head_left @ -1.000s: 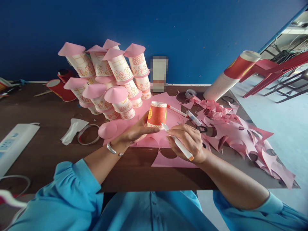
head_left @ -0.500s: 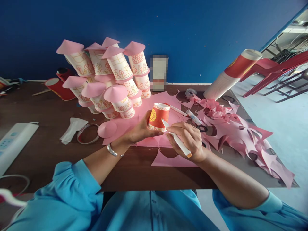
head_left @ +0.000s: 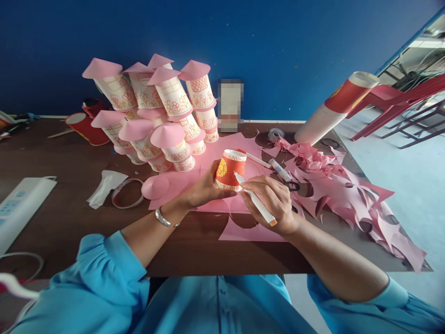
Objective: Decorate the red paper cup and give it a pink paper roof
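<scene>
My left hand [head_left: 205,188] grips a red paper cup [head_left: 231,170] with a yellow emblem and drawn patterns on its white bands. The cup is held above pink paper [head_left: 227,141] on the table. In my right hand [head_left: 274,202] is a white marker [head_left: 259,206] with an orange end, its tip at or very near the cup's red side; I cannot tell if it touches. Behind my left hand stand stacked, decorated paper-cup towers [head_left: 174,99] with pink cone roofs. A loose pink cone [head_left: 155,187] lies left of my left hand.
Pink paper scraps [head_left: 351,195] cover the right side, near a glue stick [head_left: 280,170] and a leaning stack of paper cups [head_left: 333,106]. A tape roll [head_left: 127,193], crumpled white paper [head_left: 106,188] and a white power strip [head_left: 24,208] lie left. A blue wall [head_left: 278,60] rises behind.
The cup has turned slightly in my left hand, showing a bit more of its lower drawn band. The marker has barely shifted; the rest stays as it was.
</scene>
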A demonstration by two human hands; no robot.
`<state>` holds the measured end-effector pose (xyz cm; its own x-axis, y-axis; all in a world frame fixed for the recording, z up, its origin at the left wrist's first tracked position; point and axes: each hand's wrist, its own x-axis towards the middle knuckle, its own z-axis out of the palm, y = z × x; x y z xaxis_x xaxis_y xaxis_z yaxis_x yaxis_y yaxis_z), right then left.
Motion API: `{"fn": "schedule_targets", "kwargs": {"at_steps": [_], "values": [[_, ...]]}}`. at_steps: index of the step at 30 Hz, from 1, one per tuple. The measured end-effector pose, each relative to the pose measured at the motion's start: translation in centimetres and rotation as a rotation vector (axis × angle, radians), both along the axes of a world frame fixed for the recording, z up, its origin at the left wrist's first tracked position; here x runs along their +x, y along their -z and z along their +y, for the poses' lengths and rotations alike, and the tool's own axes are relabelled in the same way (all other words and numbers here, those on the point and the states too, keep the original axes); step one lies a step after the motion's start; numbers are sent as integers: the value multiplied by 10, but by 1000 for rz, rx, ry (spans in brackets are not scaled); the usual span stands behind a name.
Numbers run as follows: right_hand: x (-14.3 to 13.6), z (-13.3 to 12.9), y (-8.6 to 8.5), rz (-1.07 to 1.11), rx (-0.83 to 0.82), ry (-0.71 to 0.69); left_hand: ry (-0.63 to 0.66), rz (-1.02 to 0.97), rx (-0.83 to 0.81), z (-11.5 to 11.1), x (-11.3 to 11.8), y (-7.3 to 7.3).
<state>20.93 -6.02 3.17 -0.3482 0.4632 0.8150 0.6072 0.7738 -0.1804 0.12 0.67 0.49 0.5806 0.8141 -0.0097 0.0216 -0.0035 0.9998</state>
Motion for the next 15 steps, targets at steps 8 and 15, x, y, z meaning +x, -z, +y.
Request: {"fn": "schedule_targets", "kwargs": {"at_steps": [8,15], "values": [[0,1,2,11,15,3,10,69,63,0,-1,1],[0,0,2,4,-8,1,28,38,79,1,0,9]]}}
